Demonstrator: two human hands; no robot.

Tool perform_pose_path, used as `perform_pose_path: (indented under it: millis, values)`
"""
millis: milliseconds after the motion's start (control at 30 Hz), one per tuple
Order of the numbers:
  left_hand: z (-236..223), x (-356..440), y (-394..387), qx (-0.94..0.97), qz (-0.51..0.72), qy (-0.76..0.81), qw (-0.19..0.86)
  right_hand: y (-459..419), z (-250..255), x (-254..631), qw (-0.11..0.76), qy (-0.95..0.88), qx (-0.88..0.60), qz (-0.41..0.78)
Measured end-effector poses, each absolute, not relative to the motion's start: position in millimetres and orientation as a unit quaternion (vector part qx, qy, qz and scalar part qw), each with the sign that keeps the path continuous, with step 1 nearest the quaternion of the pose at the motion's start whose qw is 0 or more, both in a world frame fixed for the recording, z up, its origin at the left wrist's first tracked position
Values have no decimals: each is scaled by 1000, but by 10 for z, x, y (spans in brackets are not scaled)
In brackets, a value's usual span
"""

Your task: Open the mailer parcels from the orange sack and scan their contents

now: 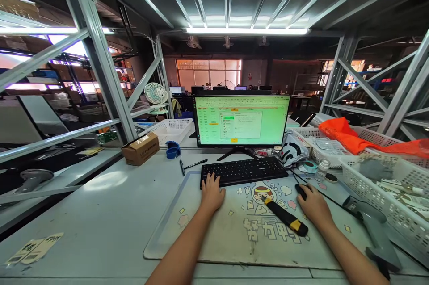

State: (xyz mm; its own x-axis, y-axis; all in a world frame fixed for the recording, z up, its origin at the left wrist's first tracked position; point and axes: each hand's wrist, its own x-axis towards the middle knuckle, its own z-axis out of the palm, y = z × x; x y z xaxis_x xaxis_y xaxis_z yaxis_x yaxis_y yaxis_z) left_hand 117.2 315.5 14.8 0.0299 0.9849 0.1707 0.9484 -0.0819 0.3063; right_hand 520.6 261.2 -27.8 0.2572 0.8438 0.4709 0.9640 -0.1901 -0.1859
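Left hand (pixel 212 193) open, fingers resting on the near-left edge of the black keyboard (pixel 244 171). Right hand (pixel 313 204) cupped closed over the black mouse (pixel 301 191), at four o'clock from the keyboard. Yellow-and-black box cutter (pixel 286 217) loose on the desk mat (pixel 187 231), between both hands.

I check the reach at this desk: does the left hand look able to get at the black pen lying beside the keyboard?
Probably yes. The left hand rests on the keyboard, and the pen lies just beyond it on bare desk, with nothing between them.

Two bare forearms, no sleeves, left hand (pixel 212 194), right hand (pixel 313 204), unadorned
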Motion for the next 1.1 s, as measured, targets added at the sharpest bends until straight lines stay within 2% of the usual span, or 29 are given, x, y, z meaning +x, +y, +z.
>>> perform_pose_path:
  millis: [600,1100]
  values:
    - [251,1437,3115,751,124,648,-42,2569,-151,5122,208,-592,-770,-116]
    - [197,2646,3266,855,135,500,-38,2511,-30,5040,219,-583,-777,-94]
